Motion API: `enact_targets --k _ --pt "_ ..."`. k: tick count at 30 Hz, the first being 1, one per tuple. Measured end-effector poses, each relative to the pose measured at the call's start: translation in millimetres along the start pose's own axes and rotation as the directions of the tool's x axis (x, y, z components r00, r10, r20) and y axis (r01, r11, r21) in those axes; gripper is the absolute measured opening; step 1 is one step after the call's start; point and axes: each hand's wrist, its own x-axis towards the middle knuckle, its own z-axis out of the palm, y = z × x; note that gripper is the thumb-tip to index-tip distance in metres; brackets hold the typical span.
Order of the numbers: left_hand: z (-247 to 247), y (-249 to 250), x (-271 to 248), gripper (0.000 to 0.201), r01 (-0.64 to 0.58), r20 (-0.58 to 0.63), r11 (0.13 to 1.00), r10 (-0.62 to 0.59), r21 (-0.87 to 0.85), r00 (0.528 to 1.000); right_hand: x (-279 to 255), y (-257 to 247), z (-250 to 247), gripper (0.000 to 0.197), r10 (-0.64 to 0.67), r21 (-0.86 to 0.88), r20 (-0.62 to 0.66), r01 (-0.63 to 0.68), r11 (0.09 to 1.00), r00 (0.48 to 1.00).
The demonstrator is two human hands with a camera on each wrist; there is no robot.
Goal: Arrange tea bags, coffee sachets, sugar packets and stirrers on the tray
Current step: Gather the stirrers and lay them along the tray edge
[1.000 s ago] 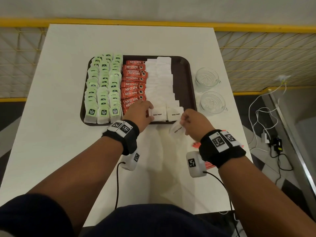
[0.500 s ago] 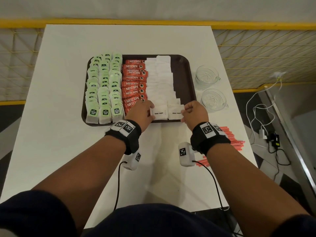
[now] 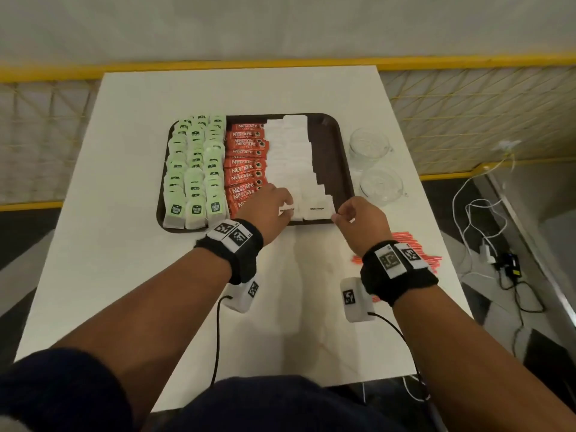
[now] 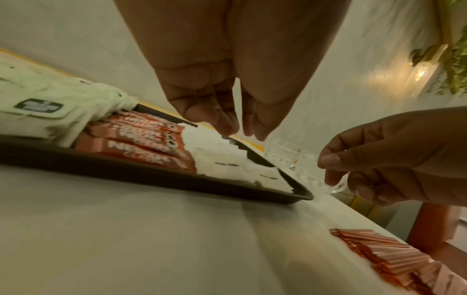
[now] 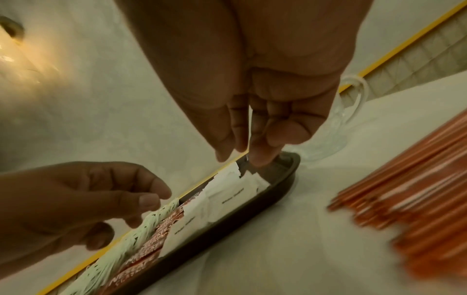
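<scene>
Head view: the dark tray (image 3: 343, 157) sits mid tabletop (image 3: 124, 275), already packed in three bands. Green tea bags (image 3: 194, 169) are in three columns on its left, red coffee sachets (image 3: 246, 163) in one column down the middle, white sugar packets (image 3: 294, 160) in two columns to their right. There are too many overlapped to count, though about ten sachets show. The tray's right strip is bare. The left hand (image 3: 269, 205) lies over the near sugar packets with fingers loosely bent; I can't make out a pinch. The right hand (image 3: 358, 218) hovers at the tray's near right corner, fingers curled in, apparently holding nothing. The orange stirrers (image 3: 414, 244) lie in one bundle on the tabletop just behind the right wrist, long axis roughly left-right. So they're the right hand's job, and I'd guess they'll need turning to fit that bare strip. Two glass cups (image 3: 371, 145) stand right of the tray.

Left wrist view: the fingers (image 4: 222, 121) hang fairly straight above the sugar, gripping nothing.

Right wrist view: fingertips (image 5: 260, 157) bunch together over the tray corner with nothing clearly between them. The stirrers (image 5: 404, 189) lie close on the right.
</scene>
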Motion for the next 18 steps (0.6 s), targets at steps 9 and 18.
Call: enact_targets --k 9,18 --pt "41 96 -24 0.013 -0.124 0.136 0.992 0.123 -0.006 0.983 -53 93 -84 0.014 -0.081 -0.189 0.127 0.104 0.976 0.989" --pt "108 160 -39 0.043 -0.162 0.241 0.983 0.137 0.087 0.961 -77 168 -107 0.04 -0.156 -0.388 0.204 0.226 0.894 0.966"
